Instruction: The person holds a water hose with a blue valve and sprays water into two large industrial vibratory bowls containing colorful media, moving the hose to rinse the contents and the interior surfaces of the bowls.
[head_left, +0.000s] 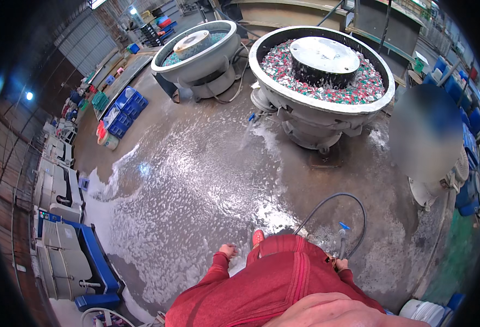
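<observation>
In the head view my right hand (341, 265) is closed around a grey hose (363, 218) at my right side. Just beyond that hand is the hose's end, fitted with a blue-handled valve (344, 225). The hose loops forward over the wet floor and back behind my body. My left hand (228, 250) hangs at my left side with nothing visible in it, its fingers loosely bent and slightly apart. White foam and water spread over the concrete floor (196, 201) ahead of me. One red shoe (258, 237) shows under my red clothing.
Ahead stands a large round vibratory tub (321, 103) full of small red, green and white pieces. Another tub (196, 54) is behind it to the left. Water spurts from a blue valve (251, 117). Blue crates (125, 111) and a blue-grey machine (76, 256) line the left. A blurred person (426, 133) is right.
</observation>
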Action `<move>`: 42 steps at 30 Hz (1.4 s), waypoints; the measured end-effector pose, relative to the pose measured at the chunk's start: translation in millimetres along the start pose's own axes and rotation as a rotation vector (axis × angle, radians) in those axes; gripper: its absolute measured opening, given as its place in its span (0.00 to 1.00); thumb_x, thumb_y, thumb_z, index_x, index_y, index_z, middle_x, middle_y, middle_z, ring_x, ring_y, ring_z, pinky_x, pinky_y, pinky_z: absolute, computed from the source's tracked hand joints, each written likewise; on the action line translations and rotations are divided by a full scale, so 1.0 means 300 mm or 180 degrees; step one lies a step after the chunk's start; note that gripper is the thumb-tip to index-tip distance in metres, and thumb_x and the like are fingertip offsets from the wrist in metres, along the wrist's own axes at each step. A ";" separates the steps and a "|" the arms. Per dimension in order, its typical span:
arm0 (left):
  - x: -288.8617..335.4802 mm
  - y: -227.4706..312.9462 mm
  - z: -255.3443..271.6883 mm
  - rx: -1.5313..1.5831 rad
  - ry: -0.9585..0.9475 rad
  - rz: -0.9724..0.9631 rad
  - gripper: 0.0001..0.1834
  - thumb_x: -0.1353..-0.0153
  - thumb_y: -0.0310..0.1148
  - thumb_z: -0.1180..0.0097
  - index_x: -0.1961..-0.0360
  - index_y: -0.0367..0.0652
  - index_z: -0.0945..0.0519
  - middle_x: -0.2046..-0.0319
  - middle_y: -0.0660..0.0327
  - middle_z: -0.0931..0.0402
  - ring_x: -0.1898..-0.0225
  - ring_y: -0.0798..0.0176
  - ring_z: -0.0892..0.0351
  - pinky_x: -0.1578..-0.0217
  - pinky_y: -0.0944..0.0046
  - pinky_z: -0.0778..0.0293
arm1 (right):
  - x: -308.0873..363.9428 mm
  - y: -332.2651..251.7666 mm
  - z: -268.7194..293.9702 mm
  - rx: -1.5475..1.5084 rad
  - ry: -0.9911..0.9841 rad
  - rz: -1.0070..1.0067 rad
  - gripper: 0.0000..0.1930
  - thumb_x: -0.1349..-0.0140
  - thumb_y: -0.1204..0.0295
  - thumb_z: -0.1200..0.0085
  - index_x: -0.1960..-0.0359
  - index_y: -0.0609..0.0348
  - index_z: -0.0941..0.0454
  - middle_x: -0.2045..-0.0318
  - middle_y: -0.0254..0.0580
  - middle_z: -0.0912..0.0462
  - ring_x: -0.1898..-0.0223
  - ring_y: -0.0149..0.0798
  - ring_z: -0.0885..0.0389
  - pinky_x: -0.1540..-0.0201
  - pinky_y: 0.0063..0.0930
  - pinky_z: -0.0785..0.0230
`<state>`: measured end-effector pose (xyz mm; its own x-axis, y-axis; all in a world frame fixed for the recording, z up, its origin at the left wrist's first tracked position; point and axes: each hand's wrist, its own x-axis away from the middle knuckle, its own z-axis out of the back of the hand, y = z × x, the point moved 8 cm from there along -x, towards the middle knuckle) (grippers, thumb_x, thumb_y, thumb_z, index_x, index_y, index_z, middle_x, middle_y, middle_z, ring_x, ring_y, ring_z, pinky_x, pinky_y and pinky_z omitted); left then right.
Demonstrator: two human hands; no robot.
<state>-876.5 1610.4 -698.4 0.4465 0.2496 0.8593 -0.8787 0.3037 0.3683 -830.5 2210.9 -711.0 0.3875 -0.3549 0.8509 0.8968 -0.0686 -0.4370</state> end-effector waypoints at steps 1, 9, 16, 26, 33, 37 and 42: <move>0.003 0.015 0.004 -0.0004 0.0055 -0.0034 0.17 0.44 0.30 0.56 0.53 0.46 0.25 0.71 0.63 0.20 0.74 0.70 0.22 0.79 0.69 0.29 | 0.000 0.000 0.002 -0.0037 0.0024 -0.0011 0.08 0.55 0.75 0.48 0.75 0.70 0.26 0.81 0.43 0.26 0.81 0.38 0.27 0.81 0.36 0.39; -0.033 0.059 -0.084 0.0131 -0.0141 -0.0081 0.15 0.40 0.34 0.55 0.54 0.41 0.28 0.69 0.59 0.21 0.77 0.69 0.25 0.83 0.71 0.32 | -0.012 -0.036 0.041 0.0064 -0.0024 0.0250 0.05 0.54 0.77 0.54 0.85 0.63 0.30 0.92 0.40 0.33 0.91 0.36 0.34 0.89 0.32 0.41; -0.017 0.086 -0.151 0.0023 -0.0199 -0.0021 0.16 0.42 0.29 0.58 0.53 0.43 0.28 0.69 0.59 0.21 0.77 0.70 0.25 0.81 0.69 0.31 | -0.066 0.011 0.065 -0.0356 -0.0183 0.0003 0.05 0.54 0.83 0.56 0.80 0.63 0.27 0.90 0.39 0.32 0.92 0.33 0.36 0.90 0.29 0.42; 0.043 0.154 -0.055 -0.0607 0.0039 -0.0051 0.15 0.44 0.35 0.54 0.56 0.48 0.23 0.74 0.64 0.20 0.77 0.72 0.24 0.79 0.70 0.29 | -0.161 0.131 0.028 -0.0539 -0.0271 0.0232 0.03 0.56 0.76 0.49 0.82 0.62 0.24 0.90 0.37 0.30 0.91 0.33 0.34 0.89 0.28 0.44; 0.056 0.267 -0.059 -0.0828 0.0154 -0.0558 0.15 0.44 0.34 0.54 0.56 0.44 0.24 0.72 0.62 0.20 0.76 0.71 0.23 0.78 0.70 0.29 | -0.045 0.100 0.072 -0.0316 -0.0159 0.0329 0.04 0.55 0.77 0.51 0.81 0.65 0.25 0.90 0.38 0.31 0.92 0.34 0.35 0.89 0.28 0.43; 0.108 0.303 -0.129 -0.0558 0.0124 -0.0629 0.16 0.46 0.33 0.53 0.55 0.43 0.25 0.70 0.62 0.20 0.72 0.71 0.23 0.76 0.71 0.29 | -0.056 0.066 0.113 -0.0261 -0.0312 0.0203 0.04 0.56 0.78 0.51 0.80 0.66 0.26 0.89 0.40 0.31 0.92 0.35 0.35 0.89 0.29 0.41; 0.150 0.206 -0.185 -0.1565 0.0739 -0.0908 0.18 0.59 0.32 0.39 0.62 0.50 0.19 0.65 0.51 0.22 0.61 0.54 0.22 0.57 0.61 0.28 | -0.091 0.021 0.195 -0.0348 -0.0356 -0.0118 0.01 0.55 0.79 0.49 0.79 0.64 0.26 0.91 0.38 0.34 0.91 0.36 0.35 0.88 0.32 0.40</move>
<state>-901.4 1691.4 -656.6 0.7263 0.2731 0.6308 -0.5630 0.7628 0.3181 -823.1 2274.8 -720.0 0.3814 -0.2446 0.8915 0.8847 -0.1830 -0.4287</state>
